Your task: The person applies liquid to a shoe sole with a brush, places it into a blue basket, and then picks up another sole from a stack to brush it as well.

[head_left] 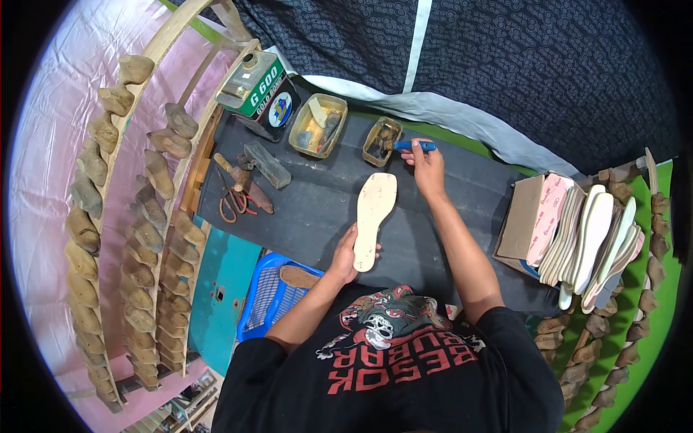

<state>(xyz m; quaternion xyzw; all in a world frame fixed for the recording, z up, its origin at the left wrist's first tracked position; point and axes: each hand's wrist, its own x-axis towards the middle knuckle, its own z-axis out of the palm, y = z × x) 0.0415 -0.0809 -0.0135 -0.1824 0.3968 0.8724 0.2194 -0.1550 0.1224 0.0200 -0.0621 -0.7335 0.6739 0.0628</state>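
My left hand (346,254) grips a pale shoe insole (377,206) by its narrower end, with the wide end pointing away from me over the dark work surface. Between the fingers of my right hand (427,166) is a brush with a blue handle (419,146). The brush's far end reaches into a small, stained rectangular tub (369,153) with dark, crusted contents, so its bristles are hard to make out. Left of that tub stands a larger yellowish tub (297,137) holding a pale block and other small tools.
A glue can (249,108) stands at the back left. Scissors (229,203), a hammer (232,169) and a grey block (267,164) lie nearby. A blue basket (253,307) sits front left, a cardboard box (518,220) of insoles at right. Shoe lasts (90,162) line racks on both sides.
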